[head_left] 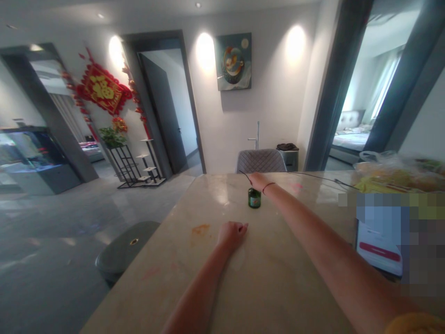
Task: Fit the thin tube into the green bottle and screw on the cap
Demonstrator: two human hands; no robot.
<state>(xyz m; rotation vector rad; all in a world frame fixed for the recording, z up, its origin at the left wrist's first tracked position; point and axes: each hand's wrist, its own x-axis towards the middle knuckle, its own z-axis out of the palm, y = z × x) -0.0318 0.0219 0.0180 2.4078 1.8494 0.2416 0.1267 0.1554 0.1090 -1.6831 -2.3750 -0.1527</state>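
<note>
My right hand (257, 181), a thin band on its wrist, reaches far across the table. Its fingers are closed together just over a small green glass jar (254, 200) with a pale label, and they cover the jar's top. A thin dark cord (245, 176) shows at the fingertips; whether the fingers pinch it or the jar's top, I cannot make out. My left hand (233, 233) rests on the tabletop nearer to me, loosely curled with nothing in it, apart from the jar.
The stone-patterned table (278, 260) bears an orange stain (200, 229). On its right are a phone (378, 246) and plastic bags (399, 171). A black cable (320, 176) runs along the far edge, before a quilted chair (261, 161). A grey stool (128, 246) stands at the left.
</note>
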